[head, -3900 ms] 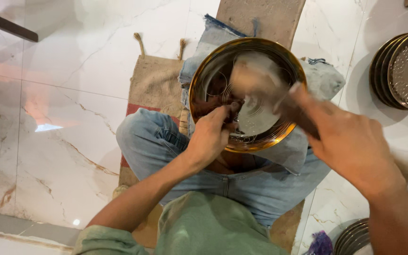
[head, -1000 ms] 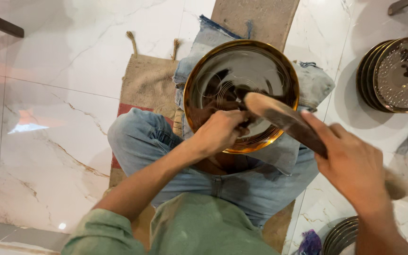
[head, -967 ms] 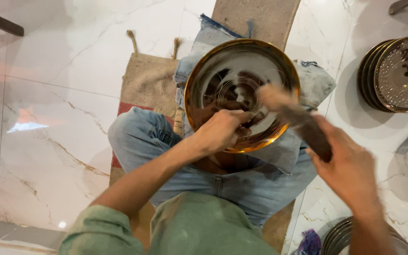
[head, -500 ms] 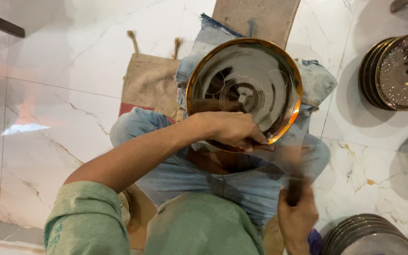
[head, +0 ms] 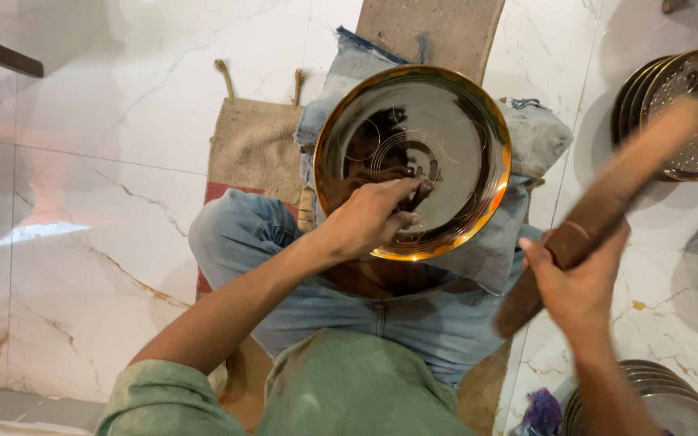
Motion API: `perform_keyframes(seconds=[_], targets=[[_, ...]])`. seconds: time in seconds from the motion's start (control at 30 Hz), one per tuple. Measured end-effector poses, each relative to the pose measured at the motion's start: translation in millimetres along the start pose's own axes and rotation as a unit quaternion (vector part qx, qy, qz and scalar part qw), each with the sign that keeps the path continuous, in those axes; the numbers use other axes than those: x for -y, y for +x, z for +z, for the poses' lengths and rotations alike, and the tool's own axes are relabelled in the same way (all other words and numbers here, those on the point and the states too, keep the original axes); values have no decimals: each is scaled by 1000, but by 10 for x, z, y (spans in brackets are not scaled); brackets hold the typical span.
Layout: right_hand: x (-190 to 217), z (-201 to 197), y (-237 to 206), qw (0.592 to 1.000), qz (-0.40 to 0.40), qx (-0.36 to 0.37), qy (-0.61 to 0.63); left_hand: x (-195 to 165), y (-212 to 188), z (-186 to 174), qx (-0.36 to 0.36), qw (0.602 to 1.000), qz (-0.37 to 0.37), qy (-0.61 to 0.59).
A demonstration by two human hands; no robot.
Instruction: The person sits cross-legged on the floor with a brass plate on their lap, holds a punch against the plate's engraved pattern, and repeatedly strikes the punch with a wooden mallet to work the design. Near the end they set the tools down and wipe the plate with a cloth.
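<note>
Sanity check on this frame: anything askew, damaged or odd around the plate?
Nothing stands out. The brass plate sits level on denim cloth in the lap; the left hand rests on its rim, and the right hand holds a wooden stick raised and motion-blurred. No spill or damage is visible.

Bright, even indoor light fills the view. The polished marble floor (head: pixel 107 161) carries a soft glare patch at the left, and the brass plate (head: pixel 414 161) mirrors dark reflections with a gleaming rim. The wooden stick (head: pixel 607 202) is smeared by motion blur; soft shadows lie beside the stacked plates (head: pixel 688 113).
</note>
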State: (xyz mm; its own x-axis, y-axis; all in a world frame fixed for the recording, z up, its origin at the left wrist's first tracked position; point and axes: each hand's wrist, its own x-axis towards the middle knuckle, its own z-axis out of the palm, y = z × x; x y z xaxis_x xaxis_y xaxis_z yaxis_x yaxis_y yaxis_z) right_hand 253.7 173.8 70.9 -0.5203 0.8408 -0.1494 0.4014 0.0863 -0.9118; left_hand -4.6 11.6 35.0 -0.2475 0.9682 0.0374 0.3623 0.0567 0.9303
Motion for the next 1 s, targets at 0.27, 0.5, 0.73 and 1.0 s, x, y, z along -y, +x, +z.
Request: perform_keyframes(seconds=[0.27, 0.5, 0.73, 1.0], targets=[[1139, 83, 619, 752, -100, 276, -591, -54, -191, 191, -141, 987, -76, 27], [1498, 191, 623, 600, -253, 261, -713, -134, -301, 383, -217, 955, -201, 26], [1428, 253, 701, 870, -299, 167, -355, -168, -294, 395, -223, 963, -150, 23], [1171, 13, 550, 721, -156, 282, -614, -126, -236, 316, -155, 982, -100, -31]])
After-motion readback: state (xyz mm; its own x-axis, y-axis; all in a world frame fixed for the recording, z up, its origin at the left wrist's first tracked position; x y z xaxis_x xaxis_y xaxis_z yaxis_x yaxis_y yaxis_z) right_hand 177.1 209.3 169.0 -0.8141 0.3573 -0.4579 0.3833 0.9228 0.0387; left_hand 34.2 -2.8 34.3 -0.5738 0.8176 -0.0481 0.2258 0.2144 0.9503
